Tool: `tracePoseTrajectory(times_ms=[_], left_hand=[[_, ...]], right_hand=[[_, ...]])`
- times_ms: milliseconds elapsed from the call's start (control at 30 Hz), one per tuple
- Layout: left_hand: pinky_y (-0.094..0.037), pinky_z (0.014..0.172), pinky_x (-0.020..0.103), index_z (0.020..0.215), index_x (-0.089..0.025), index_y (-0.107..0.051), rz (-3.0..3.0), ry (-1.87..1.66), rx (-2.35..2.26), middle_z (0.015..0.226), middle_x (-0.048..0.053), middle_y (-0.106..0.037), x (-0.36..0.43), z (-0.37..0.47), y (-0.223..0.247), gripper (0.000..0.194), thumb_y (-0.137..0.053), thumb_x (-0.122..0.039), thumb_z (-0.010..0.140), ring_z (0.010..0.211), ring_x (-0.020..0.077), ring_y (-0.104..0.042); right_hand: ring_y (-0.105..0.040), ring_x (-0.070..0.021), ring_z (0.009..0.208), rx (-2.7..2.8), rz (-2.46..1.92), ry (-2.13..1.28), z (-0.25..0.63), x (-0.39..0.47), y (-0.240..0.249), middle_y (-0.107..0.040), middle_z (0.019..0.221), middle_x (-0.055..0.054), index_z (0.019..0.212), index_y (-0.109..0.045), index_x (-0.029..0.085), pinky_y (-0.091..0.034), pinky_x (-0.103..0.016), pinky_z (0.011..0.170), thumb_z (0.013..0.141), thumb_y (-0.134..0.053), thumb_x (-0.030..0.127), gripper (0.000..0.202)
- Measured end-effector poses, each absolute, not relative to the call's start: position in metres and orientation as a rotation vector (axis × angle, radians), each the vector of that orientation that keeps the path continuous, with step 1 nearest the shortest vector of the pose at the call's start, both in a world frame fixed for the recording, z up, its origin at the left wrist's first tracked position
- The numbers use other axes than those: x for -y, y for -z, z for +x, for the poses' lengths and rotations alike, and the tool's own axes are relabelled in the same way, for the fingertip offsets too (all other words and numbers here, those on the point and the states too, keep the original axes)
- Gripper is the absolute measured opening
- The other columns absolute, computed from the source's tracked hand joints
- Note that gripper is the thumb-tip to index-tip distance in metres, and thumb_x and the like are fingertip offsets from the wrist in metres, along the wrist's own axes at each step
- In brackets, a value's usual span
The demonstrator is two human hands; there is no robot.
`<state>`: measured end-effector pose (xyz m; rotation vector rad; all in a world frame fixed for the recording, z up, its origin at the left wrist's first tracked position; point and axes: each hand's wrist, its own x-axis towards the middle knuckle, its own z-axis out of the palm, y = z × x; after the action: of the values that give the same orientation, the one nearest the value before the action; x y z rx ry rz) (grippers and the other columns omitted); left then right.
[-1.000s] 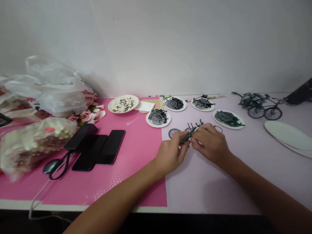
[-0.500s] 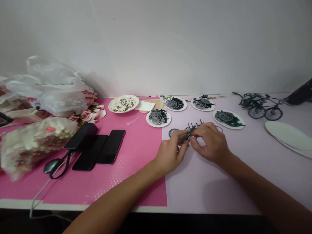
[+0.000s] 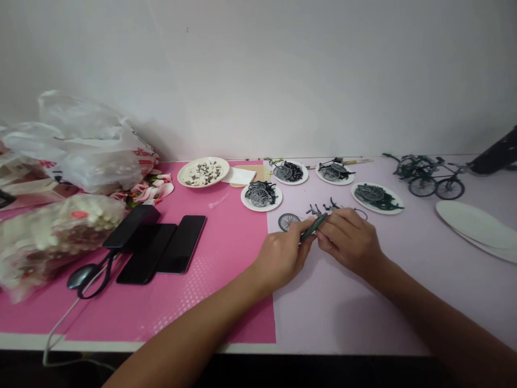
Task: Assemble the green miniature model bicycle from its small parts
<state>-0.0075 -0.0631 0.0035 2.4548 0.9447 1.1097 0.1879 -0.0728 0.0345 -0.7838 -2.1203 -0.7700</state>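
Observation:
My left hand pinches a thin dark green part seen nearly edge-on. My right hand has its fingers closed at the other end of that part, meeting my left fingertips above the lilac half of the table. Just behind my hands lie a grey spoked wheel and small dark pieces. A thin curved rim shows past my right fingers. White plates of dark bicycle parts stand behind, the nearest being a plate at the left and a plate at the right.
Small model bicycles stand at the back right, near empty white plates. Two more parts plates and a bowl of small pieces line the wall. Phones, a cable, plastic bags and flowers are on the left.
The green part has tilted slightly, and my right fingers have drawn in closer around its end. More of the grey wheel and small pieces behind my hands now shows.

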Motion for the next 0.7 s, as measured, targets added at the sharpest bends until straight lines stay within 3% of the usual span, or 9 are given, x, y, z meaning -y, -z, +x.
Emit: tracePoseTrajectory(times_ms=[400, 700], left_hand=[[-0.06, 0.065, 0.028, 0.142, -0.021, -0.046, 2.329, -1.159, -0.913, 0.106, 0.007, -0.08, 0.0642, -0.0061, -0.0021, 0.035, -0.047, -0.033, 0.109, 0.074, 0.0172, -0.077], [-0.061, 0.065, 0.031, 0.141, -0.02, -0.044, 2.411, -1.159, -0.925, 0.114, 0.01, -0.08, 0.062, -0.0063, 0.0017, 0.035, -0.046, -0.031, 0.109, 0.073, 0.0185, -0.078]], right_hand=[[-0.055, -0.0223, 0.074, 2.053, -0.85, 0.681, 0.1854, 0.0705, -0.0304, -0.063, 0.073, -0.003, 0.087, -0.059, 0.024, -0.047, -0.035, 0.065, 0.092, -0.062, 0.012, 0.013], [-0.054, -0.0215, 0.075, 2.088, -0.808, 0.67, 0.1858, 0.0704, -0.0301, -0.063, 0.069, 0.0, 0.084, -0.055, 0.025, -0.047, -0.033, 0.066, 0.093, -0.061, 0.007, 0.021]])
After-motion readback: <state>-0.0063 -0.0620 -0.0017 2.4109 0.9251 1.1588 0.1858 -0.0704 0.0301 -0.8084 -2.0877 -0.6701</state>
